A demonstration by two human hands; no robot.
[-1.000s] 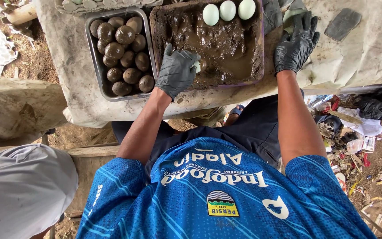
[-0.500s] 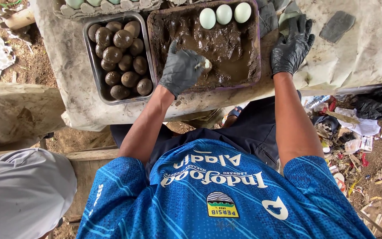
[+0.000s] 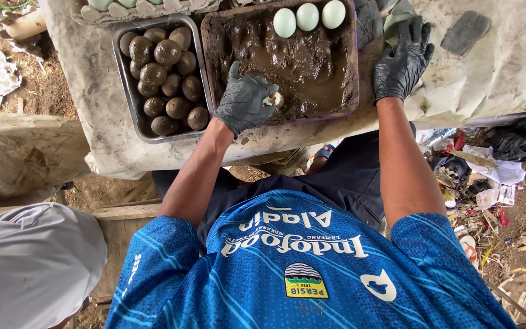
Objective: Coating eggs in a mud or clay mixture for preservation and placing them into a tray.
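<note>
The left hand [image 3: 246,100], in a black glove, reaches forward with the arm nearly straight and curls loosely around a mud-smeared egg [image 3: 273,99] at the near edge of the brown mud tray [image 3: 209,67]. The right hand [image 3: 400,63], also gloved, lies flat and open on the cloth-covered table [image 3: 506,67], just right of the tray, holding nothing. Three clean pale eggs [image 3: 307,16] sit at the tray's far side. Left of it, a metal tray [image 3: 123,91] holds mud-coated eggs [image 3: 167,79].

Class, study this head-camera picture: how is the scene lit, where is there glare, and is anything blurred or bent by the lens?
Head view: soft, even daylight with no hard shadows; a wet sheen glints on the mud in the brown tray beside the left hand, with duller highlights on the right hand; the pale eggs look sharp; the grey cap at the bottom corner is close and soft; edges bow slightly from the wide lens.
</note>
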